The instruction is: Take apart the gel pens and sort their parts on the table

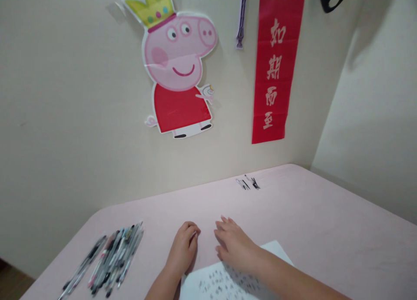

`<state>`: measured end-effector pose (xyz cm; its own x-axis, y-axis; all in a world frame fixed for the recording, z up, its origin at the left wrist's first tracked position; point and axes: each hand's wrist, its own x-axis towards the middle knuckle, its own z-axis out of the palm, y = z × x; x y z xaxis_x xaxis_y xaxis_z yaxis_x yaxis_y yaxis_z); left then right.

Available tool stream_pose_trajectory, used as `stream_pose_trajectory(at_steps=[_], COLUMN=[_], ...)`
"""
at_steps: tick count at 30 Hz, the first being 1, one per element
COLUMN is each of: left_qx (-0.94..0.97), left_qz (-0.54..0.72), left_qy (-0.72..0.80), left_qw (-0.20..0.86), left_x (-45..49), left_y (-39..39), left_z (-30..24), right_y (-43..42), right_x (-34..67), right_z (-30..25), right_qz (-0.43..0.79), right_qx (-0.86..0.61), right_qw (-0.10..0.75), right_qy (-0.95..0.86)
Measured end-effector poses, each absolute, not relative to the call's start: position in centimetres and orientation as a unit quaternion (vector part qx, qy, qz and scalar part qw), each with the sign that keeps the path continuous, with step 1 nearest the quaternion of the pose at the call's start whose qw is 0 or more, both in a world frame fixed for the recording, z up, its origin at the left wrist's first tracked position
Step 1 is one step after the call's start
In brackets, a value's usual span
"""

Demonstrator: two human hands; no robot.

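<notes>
The left hand (183, 248) is being held half-curled; whether anything is being pinched cannot be told. The right hand (236, 242) is being held loosely open, seemingly empty, over a written sheet (208, 286). Leftward, pens (115, 258) are being carried by the tabletop (163, 213).

A: anyone know what's on that paper (216, 286)?
B: nah, white sheet, rows of dark marks, too blurry. It's flat on the pink tabletop (329, 217), partly hidden by the right hand (236, 244).
</notes>
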<state>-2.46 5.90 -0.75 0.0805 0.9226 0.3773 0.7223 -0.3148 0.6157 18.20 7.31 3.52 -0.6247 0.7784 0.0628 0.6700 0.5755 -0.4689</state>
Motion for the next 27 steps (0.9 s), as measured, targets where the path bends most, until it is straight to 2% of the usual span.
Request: stream_pose_trajectory(at_steps=[7,11,27], left_qx=[0.742,0.739,0.640], left_qz=[0.340,0.331,0.398], left_qy=[0.569,0.579,0.619], left_qw=[0.097,0.096,0.220], left_x=[-2.2,-2.3,-3.5], left_y=[5.6,5.5,6.7], left_z=[-0.5,-0.5,-1.6], right_y=[5.1,5.0,5.5], right_x=[16.8,16.8,16.7], right_z=[1.4,0.7,-1.0], right_qz=[0.229,0.229,0.304], right_qx=[-0.390,-0.365,-0.352], right_qw=[0.206,0.219,0.307], right_qy=[-0.868,-0.876,-0.830])
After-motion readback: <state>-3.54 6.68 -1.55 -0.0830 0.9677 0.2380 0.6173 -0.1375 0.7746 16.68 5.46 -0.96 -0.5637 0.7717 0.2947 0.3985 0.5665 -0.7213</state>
